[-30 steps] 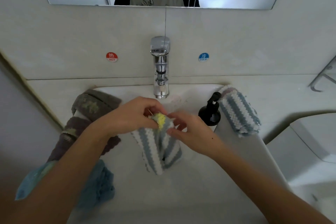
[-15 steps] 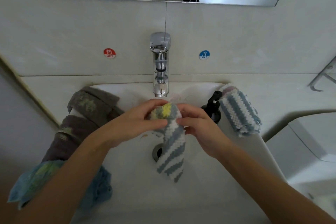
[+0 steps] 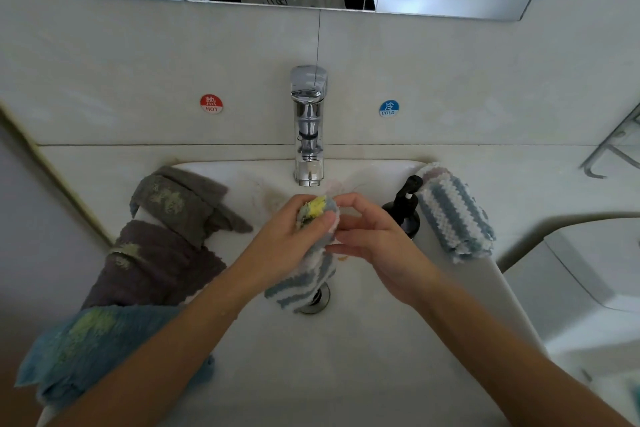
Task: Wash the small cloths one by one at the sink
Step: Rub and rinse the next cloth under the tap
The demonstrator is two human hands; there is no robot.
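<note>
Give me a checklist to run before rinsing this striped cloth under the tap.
1. Hold on cloth: ok, left hand grips the striped cloth; right hand pinches its edge.
2. Cloth over basin: ok, it hangs above the drain.
3. Under the faucet: ok, the bunched top sits just below the spout.
4. Water running: not ok, no stream visible.
5. Yellow stain exposed: ok.
6. Soap dispenser clear of the hands: ok.
</note>
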